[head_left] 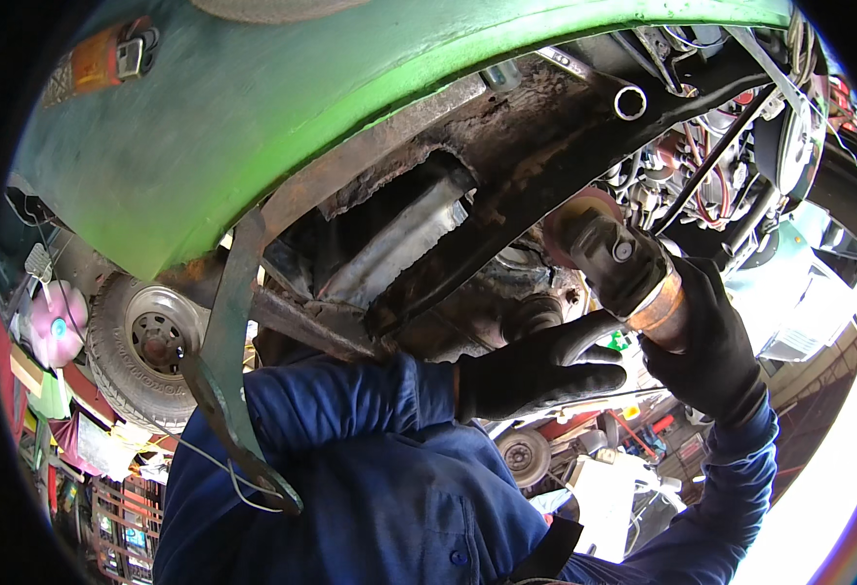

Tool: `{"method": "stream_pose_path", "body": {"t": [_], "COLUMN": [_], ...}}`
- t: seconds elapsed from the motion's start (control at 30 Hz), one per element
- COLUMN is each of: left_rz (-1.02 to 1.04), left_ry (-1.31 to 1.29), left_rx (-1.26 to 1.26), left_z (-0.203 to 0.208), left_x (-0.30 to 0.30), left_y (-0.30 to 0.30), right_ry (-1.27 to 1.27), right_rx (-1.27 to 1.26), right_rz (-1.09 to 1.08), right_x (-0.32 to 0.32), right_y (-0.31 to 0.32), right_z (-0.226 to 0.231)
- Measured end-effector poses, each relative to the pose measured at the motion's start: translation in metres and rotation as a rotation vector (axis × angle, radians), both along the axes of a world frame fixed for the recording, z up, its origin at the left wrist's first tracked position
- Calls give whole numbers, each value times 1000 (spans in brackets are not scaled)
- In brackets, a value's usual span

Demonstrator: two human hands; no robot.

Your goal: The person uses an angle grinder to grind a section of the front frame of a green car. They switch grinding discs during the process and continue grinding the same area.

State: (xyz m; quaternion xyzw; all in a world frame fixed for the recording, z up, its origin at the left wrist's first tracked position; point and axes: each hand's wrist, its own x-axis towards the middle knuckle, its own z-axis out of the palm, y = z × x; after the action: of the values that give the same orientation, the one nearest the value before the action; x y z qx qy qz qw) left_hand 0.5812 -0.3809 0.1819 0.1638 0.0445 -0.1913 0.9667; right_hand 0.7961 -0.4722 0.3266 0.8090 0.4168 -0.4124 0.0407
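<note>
My right hand (706,336), in a black glove, is wrapped around the orange body of an angle grinder (614,252). The grinder's dark head points up and left, its reddish round disc (573,222) close to a dark vehicle frame rail (536,185). Just left of the grinder, my gloved left hand (540,370) has thumb and fingers stretched apart, with nothing in it. Beyond it lies a rusty opening with a ragged-edged grey metal piece (399,244) inside. A ring spanner (594,80) rests across the upper part of the frame.
A green body panel (253,107) arches over the work, with an orange tool (106,60) on it. A bent metal bracket (228,361) hangs before my left arm. Engine parts and hoses (711,166) crowd the right. A wheel (150,336) and pink fan (58,327) stand left.
</note>
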Motion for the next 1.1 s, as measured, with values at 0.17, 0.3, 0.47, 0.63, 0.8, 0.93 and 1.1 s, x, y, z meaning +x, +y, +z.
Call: {"method": "stream_pose_path", "body": {"t": [0.17,0.3,0.47,0.63,0.8,0.93,1.1], "left_rz": [44,319,512,460,419,473,482], "left_ry": [-32,185,116,294,336,341,357], "left_rx": [93,-66,382,144,52,125,146], "left_z": [5,27,31,24,13,11,7], "left_x": [3,23,32,45,48,49,55], "left_y": [-7,-34,-57,-63,-63,-63,-56], "right_ry": [-29,-142,-127,-85,-11,32,18], "right_rx": [-1,122,158,131,-49,-36,53], "right_rz": [-12,79,211,274,154,91,175], "right_x": [-4,-6,-1,8,22,23,35], "right_y": [-6,-6,0,4,5,4,6], "right_z": [6,5,-1,-5,-7,-9,-24]}}
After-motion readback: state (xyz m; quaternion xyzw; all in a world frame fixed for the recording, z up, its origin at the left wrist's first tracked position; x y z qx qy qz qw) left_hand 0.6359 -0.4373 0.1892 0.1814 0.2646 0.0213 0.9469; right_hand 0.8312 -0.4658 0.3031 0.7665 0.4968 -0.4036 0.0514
